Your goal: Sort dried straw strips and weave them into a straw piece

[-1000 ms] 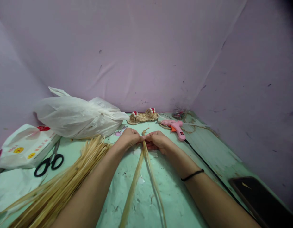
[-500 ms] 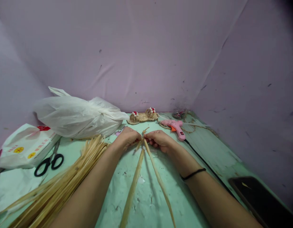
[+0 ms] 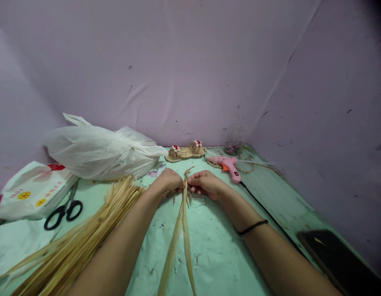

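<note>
At the middle of the table my left hand and my right hand meet, fingers pinched on a braid of dried straw strips. Its short knotted tip points up and away between the fingertips. Two long pale strips run from the braid toward me over the green surface, close together near the hands and spreading lower down. A few short strip ends hang under the fingers. Beneath my left forearm lies a thick bundle of the same dried strips.
Black-handled scissors lie left, beside a white printed bag and a tied white plastic bag. A woven piece with beaded flowers sits behind. To the right are a pink glue gun, its cord and a dark phone.
The right-hand long strip has swung left and now hangs beside the other one. My hands have shifted slightly, and the braid's tip shows more clearly between them.
</note>
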Available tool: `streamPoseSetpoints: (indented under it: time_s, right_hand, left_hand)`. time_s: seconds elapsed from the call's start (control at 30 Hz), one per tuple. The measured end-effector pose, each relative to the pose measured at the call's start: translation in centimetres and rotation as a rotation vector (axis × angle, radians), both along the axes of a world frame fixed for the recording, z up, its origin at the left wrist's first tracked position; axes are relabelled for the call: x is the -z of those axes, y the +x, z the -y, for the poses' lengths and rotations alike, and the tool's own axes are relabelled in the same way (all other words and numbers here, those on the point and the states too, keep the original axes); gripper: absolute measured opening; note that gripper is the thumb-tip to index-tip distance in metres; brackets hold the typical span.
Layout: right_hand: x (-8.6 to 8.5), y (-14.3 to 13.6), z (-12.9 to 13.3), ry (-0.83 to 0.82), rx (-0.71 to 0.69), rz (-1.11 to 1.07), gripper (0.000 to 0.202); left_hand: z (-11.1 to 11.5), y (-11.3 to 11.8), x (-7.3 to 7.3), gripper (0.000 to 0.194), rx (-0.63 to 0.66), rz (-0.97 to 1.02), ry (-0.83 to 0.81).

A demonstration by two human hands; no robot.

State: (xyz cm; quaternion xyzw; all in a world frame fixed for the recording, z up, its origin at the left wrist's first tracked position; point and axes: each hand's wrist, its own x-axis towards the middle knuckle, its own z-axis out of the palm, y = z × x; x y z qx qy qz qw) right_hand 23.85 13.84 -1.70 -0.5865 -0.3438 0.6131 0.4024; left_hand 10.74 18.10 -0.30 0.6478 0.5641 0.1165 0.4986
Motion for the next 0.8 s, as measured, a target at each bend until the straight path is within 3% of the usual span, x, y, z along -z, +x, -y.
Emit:
streamPoseSetpoints:
  time_s: [0.57, 0.8]
  right_hand:
    - [-0.5, -0.1, 0.1, -0.028, -0.02, 0.029, 0.017]
    - [-0.4, 0.5, -0.2, -0.005, -0.012, 0.079, 0.016]
  left_hand:
    - [-0.5, 0.0, 1.0, 0.007, 0.077, 0.026, 0.043]
    - [-1.3, -0.4, 1.4, 0.005, -0.011, 0.006, 0.132]
